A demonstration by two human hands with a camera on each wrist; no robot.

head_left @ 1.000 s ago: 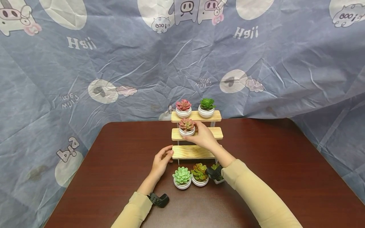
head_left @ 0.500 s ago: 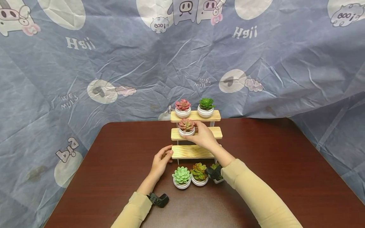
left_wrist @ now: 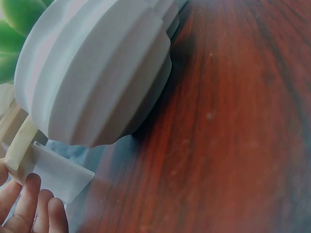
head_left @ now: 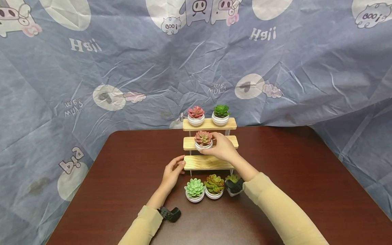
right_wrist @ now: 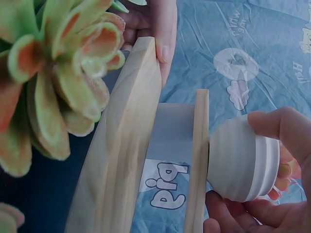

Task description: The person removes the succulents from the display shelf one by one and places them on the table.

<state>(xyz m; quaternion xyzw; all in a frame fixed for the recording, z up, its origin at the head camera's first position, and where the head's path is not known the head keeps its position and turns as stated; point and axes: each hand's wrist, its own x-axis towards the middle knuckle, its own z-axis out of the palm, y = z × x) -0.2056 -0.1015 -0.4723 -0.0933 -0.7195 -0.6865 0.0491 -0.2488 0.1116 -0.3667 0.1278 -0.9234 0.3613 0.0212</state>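
Observation:
A three-tier wooden display stand (head_left: 208, 163) stands on the table. My right hand (head_left: 222, 147) holds a small potted succulent with dusty-pink leaves (head_left: 203, 137) at the middle tier, left of its centre. The right wrist view has thumb and fingers around its white pot (right_wrist: 238, 160), whose base is at the board, touching or nearly so. My left hand (head_left: 171, 173) pinches the left end of the bottom tier, thumb on one side and fingers (left_wrist: 30, 199) on the other. On the top tier sit a pink-red succulent (head_left: 196, 115) and a dark green one (head_left: 221, 115).
In front of the stand, a pale green succulent (head_left: 194, 190), an olive-red one (head_left: 214, 186) and another green one (head_left: 234, 185), partly covered by the right wrist camera, line up on the brown table (head_left: 128, 160). A printed blue cloth (head_left: 171, 68) hangs behind.
My right hand has shifted the dusty-pink succulent slightly right and nearer the front along the middle tier. The left hand keeps its place at the bottom tier.

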